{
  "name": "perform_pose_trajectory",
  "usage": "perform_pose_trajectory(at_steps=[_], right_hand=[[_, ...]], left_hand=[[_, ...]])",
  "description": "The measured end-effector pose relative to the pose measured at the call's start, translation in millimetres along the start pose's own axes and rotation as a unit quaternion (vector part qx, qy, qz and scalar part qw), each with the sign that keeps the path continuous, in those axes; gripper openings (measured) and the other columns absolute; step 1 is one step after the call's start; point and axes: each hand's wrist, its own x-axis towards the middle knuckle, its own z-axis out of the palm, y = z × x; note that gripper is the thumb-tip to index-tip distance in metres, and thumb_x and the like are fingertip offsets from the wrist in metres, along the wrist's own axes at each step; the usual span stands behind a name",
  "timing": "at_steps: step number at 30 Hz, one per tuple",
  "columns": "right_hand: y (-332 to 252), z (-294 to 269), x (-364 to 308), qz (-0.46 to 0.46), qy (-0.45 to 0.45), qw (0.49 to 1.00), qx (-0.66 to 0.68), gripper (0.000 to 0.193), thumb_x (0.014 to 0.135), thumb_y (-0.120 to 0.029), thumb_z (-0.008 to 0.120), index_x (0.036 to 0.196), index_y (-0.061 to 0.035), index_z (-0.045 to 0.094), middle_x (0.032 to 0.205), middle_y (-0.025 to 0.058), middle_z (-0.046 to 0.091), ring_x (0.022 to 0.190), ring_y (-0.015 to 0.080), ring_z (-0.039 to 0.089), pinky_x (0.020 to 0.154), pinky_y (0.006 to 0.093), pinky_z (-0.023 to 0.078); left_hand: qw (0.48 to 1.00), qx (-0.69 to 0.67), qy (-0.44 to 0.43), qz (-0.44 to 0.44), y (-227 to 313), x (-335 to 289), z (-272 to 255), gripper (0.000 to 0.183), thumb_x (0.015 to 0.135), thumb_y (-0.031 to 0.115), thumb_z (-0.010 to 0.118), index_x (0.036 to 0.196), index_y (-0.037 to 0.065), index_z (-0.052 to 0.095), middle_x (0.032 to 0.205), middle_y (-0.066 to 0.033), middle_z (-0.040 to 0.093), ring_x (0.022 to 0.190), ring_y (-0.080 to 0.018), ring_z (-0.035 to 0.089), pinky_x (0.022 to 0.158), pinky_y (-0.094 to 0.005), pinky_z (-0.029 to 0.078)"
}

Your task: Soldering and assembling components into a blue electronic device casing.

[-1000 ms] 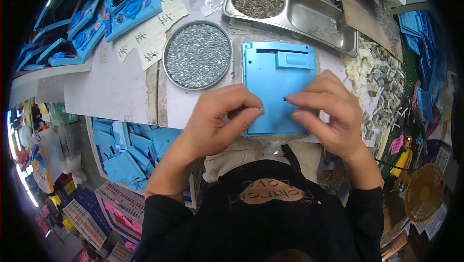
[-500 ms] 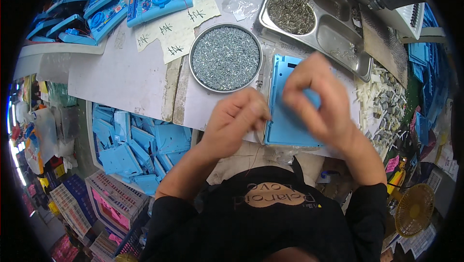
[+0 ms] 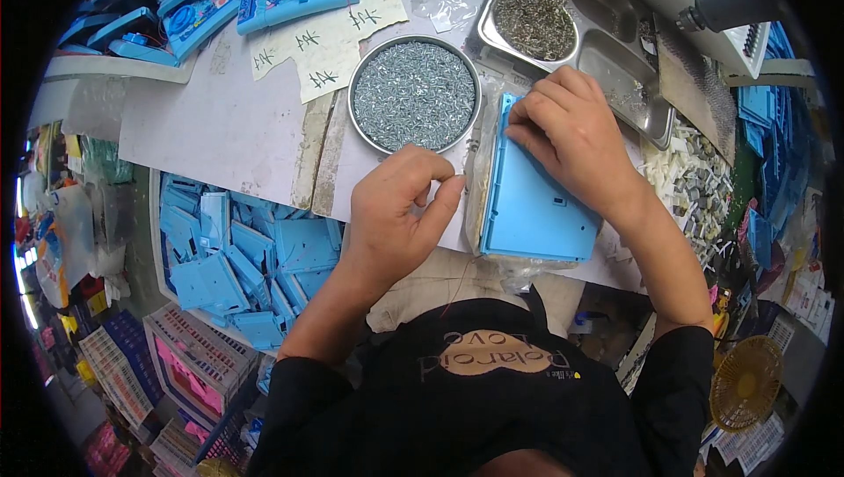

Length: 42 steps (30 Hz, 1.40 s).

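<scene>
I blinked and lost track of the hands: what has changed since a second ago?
The right hand went from over the middle of the blue panel to its far left corner; whether it grips is unclear. The left hand drew left, off the panel, near the dish. The dish and steel tray stayed put; the camera view shifted.

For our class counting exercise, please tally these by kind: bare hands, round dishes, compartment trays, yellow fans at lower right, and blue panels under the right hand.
Hands: 2 (left hand, right hand)
Round dish: 1
Tray: 1
Fan: 1
Blue panel: 1
Total: 6
</scene>
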Motion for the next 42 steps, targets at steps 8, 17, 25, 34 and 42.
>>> perform_pose_trajectory(at_steps=[8,17,25,34,42], right_hand=[[115.4,-161.9,-32.4,0.039,0.457,0.852,0.253,0.033,0.106,-0.018,0.048,0.128,0.0039,0.059,0.107,0.0139,0.068,0.097,0.0229,0.066,0.085,0.0351,0.052],[8.9,-123.5,6.2,0.043,0.087,0.777,0.622,0.070,0.097,-0.041,0.055,0.148,0.0040,0.039,0.098,0.0090,0.065,0.087,0.0211,0.065,0.087,0.0367,0.050],[-49.3,-80.1,-13.3,0.015,0.198,0.753,0.628,0.033,0.097,-0.038,0.060,0.112,-0.0131,0.046,0.061,-0.0066,0.048,0.050,0.0088,0.045,0.059,0.0285,0.041],[-56.0,-66.6,-3.4,0.035,0.193,0.760,0.619,0.033,0.094,-0.037,0.063,0.111,-0.0140,0.046,0.060,-0.0047,0.049,0.049,0.0101,0.046,0.058,0.0296,0.040],[-23.2,-64.4,-21.7,0.020,0.238,0.763,0.600,0.037,0.096,-0.037,0.058,0.121,-0.0100,0.048,0.065,-0.0039,0.047,0.054,0.0100,0.045,0.065,0.0295,0.041]], left_hand=[[0.997,-0.051,-0.056,0.008,12.9,6.6,7.5,0.007,0.086,0.002,0.074,0.093,0.003,0.071,0.086,-0.0086,0.070,0.066,-0.0183,0.062,0.060,-0.0289,0.045],[0.980,0.075,-0.054,0.174,24.6,25.5,40.2,0.014,0.082,0.004,0.078,0.094,0.007,0.074,0.089,-0.0059,0.075,0.082,-0.0220,0.070,0.078,-0.0347,0.046],[0.984,0.046,-0.061,0.161,22.5,24.0,41.9,0.017,0.080,0.001,0.078,0.096,0.007,0.074,0.087,-0.0050,0.074,0.077,-0.0207,0.068,0.075,-0.0335,0.045],[0.980,0.090,-0.061,0.166,15.5,22.2,38.2,0.021,0.075,0.005,0.083,0.093,0.008,0.074,0.086,-0.0041,0.071,0.078,-0.0208,0.066,0.079,-0.0361,0.044],[0.918,0.388,-0.001,0.085,-41.2,57.3,-16.3,0.014,0.080,0.023,0.079,0.090,0.013,0.075,0.101,-0.0032,0.064,0.099,-0.0249,0.059,0.092,-0.0422,0.036]])
